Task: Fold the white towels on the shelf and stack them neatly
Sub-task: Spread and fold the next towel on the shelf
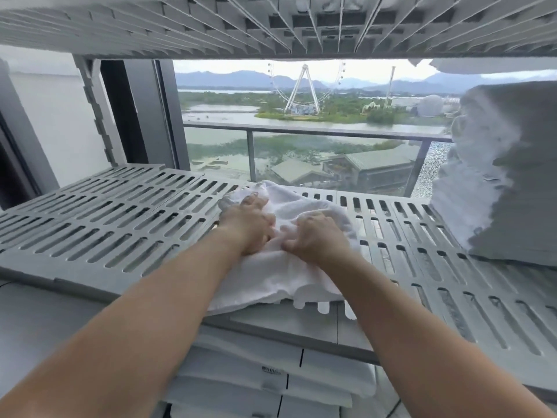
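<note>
A crumpled white towel (pixel 280 276) lies on the grey slotted shelf (pixel 105 230), its front edge hanging slightly over the shelf's rim. My left hand (pixel 250 224) lies on the towel's left part with fingers curled into the cloth. My right hand (pixel 316 236) grips a bunched fold just to its right. A tall stack of white towels (pixel 497 176) stands at the shelf's right end. More folded white towels (pixel 271 375) lie on the level below.
Another slotted shelf (pixel 211 25) hangs close overhead, with a towel edge (pixel 482 67) drooping from it at the right. Behind the shelf are a window frame (pixel 144 116) and a glass balcony railing (pixel 316 131). The shelf's left half is bare.
</note>
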